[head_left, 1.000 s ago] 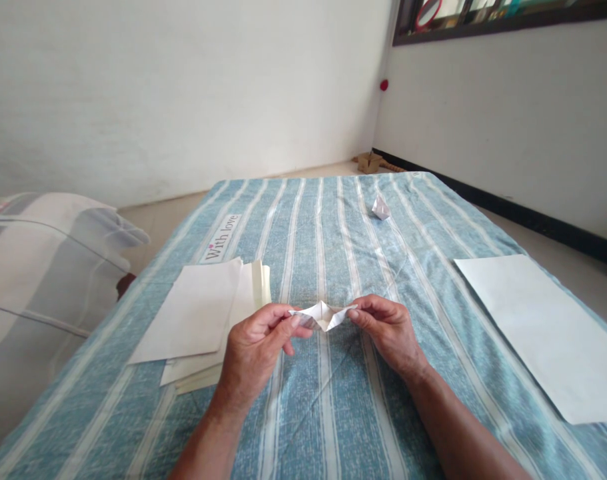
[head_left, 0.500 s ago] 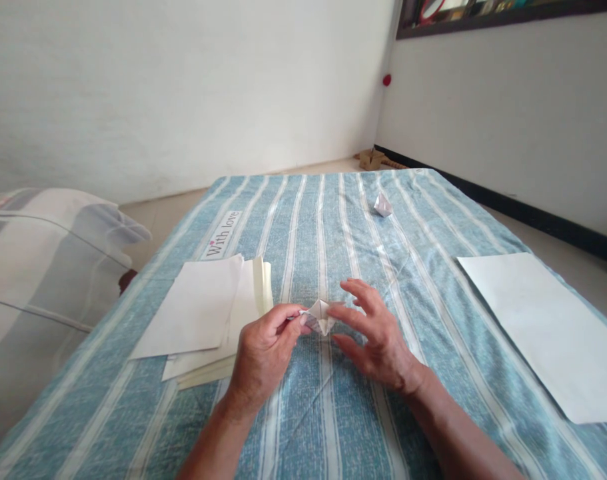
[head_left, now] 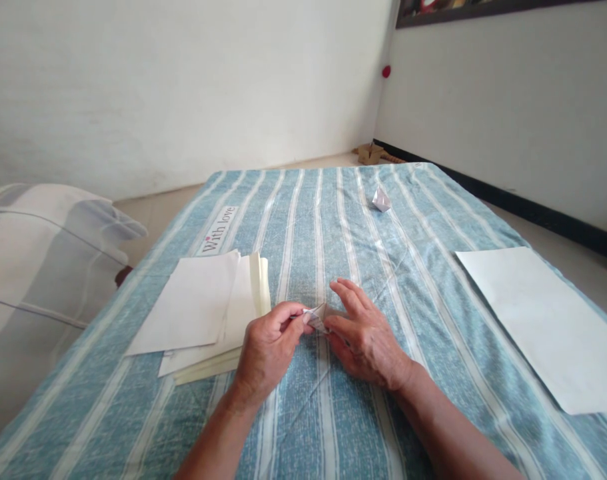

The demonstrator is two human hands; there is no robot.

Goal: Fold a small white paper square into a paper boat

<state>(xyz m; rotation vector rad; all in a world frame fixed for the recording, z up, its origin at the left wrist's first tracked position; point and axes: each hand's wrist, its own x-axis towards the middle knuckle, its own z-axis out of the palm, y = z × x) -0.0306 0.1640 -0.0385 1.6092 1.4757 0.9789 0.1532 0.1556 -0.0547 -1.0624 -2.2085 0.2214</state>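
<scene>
1. Pinching the left end of a small folded paper piece (head_left: 316, 317), the left hand (head_left: 268, 350) has its thumb and fingertips closed on the paper, just above the bed (head_left: 333, 413).
2. The right hand (head_left: 366, 337) lies half open at the paper's right side, fingers spread and reaching forward; its thumb and forefinger touch the paper, but whether they grip it cannot be told.
3. The folded paper piece sits between the two hands, near the middle of the striped blue-and-white bedsheet, mostly hidden by the fingers.
4. Just left of the left hand lies a stack of white paper sheets (head_left: 203, 310), fanned a little, flat on the bed.
5. A single white sheet (head_left: 538, 320) lies flat well to the right, near the bed's edge.
6. Far up the bed, well apart from the hands, rests a small folded paper figure (head_left: 381, 199).
7. A striped pillow (head_left: 43, 267) sits at the left of the bed.
</scene>
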